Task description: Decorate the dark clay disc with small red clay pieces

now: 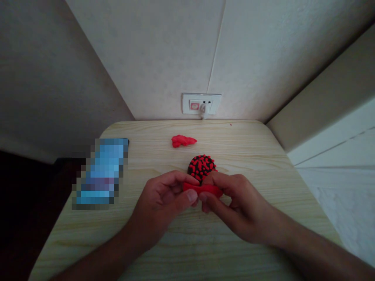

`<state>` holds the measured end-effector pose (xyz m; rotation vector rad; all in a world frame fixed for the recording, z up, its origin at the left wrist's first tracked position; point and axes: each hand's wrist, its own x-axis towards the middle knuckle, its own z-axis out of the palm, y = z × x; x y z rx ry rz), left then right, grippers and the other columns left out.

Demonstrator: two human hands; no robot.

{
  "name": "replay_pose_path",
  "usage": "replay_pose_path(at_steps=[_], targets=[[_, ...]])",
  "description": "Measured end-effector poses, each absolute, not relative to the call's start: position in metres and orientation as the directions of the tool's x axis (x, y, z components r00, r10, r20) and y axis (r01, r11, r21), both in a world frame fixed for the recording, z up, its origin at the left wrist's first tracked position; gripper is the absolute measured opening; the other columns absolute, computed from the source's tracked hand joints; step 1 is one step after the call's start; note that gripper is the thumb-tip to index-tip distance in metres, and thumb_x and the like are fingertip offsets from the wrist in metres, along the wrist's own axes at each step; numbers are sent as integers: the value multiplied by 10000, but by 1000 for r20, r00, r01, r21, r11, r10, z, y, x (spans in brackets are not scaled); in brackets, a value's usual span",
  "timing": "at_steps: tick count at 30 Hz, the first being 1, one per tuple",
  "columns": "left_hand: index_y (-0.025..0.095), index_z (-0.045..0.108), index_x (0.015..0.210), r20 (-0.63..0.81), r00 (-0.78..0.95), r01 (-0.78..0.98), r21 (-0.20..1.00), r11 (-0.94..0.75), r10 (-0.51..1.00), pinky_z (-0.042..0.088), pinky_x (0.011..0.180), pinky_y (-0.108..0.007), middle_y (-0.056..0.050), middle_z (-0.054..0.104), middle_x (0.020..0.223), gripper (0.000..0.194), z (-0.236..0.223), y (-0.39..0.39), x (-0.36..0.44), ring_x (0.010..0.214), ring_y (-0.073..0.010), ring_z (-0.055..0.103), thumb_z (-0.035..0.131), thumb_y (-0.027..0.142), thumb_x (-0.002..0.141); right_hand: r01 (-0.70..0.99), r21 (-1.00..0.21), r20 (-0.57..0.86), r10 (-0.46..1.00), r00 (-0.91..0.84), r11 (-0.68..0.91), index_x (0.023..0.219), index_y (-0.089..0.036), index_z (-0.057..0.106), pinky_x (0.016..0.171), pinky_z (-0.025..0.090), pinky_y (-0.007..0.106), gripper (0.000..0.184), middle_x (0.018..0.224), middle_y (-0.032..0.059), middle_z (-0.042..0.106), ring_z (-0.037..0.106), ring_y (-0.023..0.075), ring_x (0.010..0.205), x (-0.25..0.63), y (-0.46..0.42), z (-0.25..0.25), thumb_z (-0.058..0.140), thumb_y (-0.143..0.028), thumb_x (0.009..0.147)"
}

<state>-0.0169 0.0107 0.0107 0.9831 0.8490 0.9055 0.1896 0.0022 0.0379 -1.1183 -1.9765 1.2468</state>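
Observation:
Between both hands is a flattened strip of red modelling clay [206, 189], pinched by thumbs and fingers. My left hand [164, 203] is closed on its left end, and my right hand [240, 203] is closed on the middle and right part. Just beyond the fingers sits a round black piece [202, 167] covered in small red dots and squiggles; its near edge is hidden by my hands. Farther back on the table lies an irregular lump of red clay [183, 141], tapering to the right.
The pale wood-grain table [152, 156] has rounded far corners against the wall. A phone-like device [101, 171], blurred into blocks, lies at the left edge. A wall socket [201, 104] with a plug sits above the far edge. A tiny red crumb [231, 124] is at the back.

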Motion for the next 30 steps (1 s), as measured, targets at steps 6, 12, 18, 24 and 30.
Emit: replay_pose_path(at_steps=[6, 12, 18, 24, 30], targets=[[200, 813, 763, -191, 310, -96, 968, 231, 931, 512, 579, -156, 9, 753, 643, 63, 18, 13, -16, 596, -102, 647, 828, 189, 824, 346, -921, -18, 868, -496, 179, 897, -186, 683, 528, 419, 220, 109, 758, -4, 664, 580, 121, 633, 188, 2, 39, 688, -262, 974], [191, 815, 770, -187, 383, -155, 952, 263, 905, 520, 612, -176, -1, 742, 656, 84, 15, 11, -19, 624, -112, 641, 820, 228, 844, 289, -940, 7, 855, -519, 184, 875, -192, 668, 646, 460, 240, 135, 786, -7, 679, 615, 128, 702, 190, 1, 39, 649, -228, 1004], [194, 808, 797, -188, 375, -116, 962, 248, 908, 528, 642, -188, -2, 749, 699, 115, 16, 11, -17, 663, -122, 655, 783, 259, 888, 308, -936, -16, 851, -526, 172, 868, -187, 658, 580, 409, 239, 130, 749, -8, 657, 598, 128, 678, 190, 1, 38, 650, -219, 993], [184, 779, 749, -174, 317, 33, 984, 173, 932, 471, 568, -162, 15, 724, 663, 161, 18, 10, -17, 604, -101, 611, 747, 251, 892, 326, -924, 5, 858, -513, 200, 876, -181, 631, 615, 412, 256, 154, 727, -18, 590, 515, 121, 652, 188, 0, 38, 593, -251, 1007], [186, 754, 725, -64, 286, 74, 996, 44, 956, 446, 535, -136, 44, 712, 641, 150, 20, 10, -15, 572, -78, 589, 711, 169, 867, 317, -934, -5, 880, -475, 166, 887, -184, 617, 597, 431, 262, 146, 729, 0, 626, 549, 138, 652, 187, 0, 36, 546, -227, 1007]])
